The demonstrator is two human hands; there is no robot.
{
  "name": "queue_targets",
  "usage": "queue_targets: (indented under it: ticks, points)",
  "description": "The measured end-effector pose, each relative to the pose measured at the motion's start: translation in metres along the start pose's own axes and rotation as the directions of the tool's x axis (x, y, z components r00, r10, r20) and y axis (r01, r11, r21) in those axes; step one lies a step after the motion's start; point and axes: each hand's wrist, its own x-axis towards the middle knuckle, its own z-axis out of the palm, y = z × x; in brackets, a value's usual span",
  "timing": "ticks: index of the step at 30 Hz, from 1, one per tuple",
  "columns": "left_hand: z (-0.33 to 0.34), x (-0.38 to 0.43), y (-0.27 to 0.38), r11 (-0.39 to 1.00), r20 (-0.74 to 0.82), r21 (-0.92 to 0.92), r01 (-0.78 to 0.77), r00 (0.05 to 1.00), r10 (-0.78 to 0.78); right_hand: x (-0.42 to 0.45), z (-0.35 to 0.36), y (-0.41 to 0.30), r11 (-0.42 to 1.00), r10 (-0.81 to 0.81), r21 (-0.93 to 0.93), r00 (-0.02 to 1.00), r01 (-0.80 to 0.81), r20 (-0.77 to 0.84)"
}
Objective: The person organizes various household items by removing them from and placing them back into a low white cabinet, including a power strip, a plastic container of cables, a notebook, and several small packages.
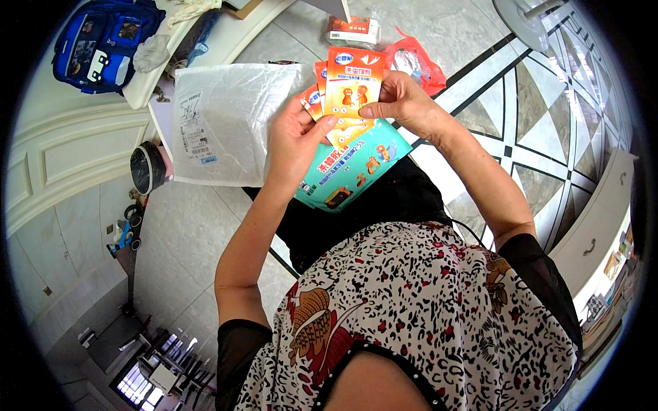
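Note:
My left hand (298, 138) holds several small orange-and-white printed sachets (313, 100), fanned out, with its thumb over their lower edges. My right hand (406, 105) pinches the right side of the front orange sachet (353, 77), which stands upright in front of the others. Beneath both hands a larger teal printed pouch (354, 172) lies across my lap, its upper part hidden by the sachets. Left of my left hand is a white plastic mailing bag (221, 123) with a printed label.
A red plastic bag (434, 72) and a clear-topped box (354, 33) lie beyond my hands. At the left are a lined waste bin (148, 167) and a blue backpack (103, 43) on a white surface. A drawer cabinet (596, 221) stands at the right.

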Motion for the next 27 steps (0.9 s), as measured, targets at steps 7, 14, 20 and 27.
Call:
queue_targets:
  ticks: [7,14,20,27]
  points:
    - [0.0004,0.0003,-0.001,1.0,-0.004,-0.01,0.01,1.0,-0.01,0.0001,0.0019,0.0026,0.994,-0.103,0.032,0.995,0.103,-0.005]
    - [0.001,-0.0002,-0.0001,0.999,-0.007,-0.049,0.017,1.0,-0.018,0.0011,0.0015,0.0029,0.999,-0.038,0.0,0.999,0.038,-0.016]
    - [0.0006,0.0,0.0001,1.0,-0.003,-0.018,0.013,1.0,-0.013,0.0017,0.0018,0.0011,0.999,-0.018,0.04,1.0,0.018,-0.002]
    - [0.0027,0.0002,0.0002,1.0,-0.001,0.008,0.01,1.0,-0.01,0.0008,0.0001,0.003,0.997,-0.073,0.028,0.997,0.074,-0.015]
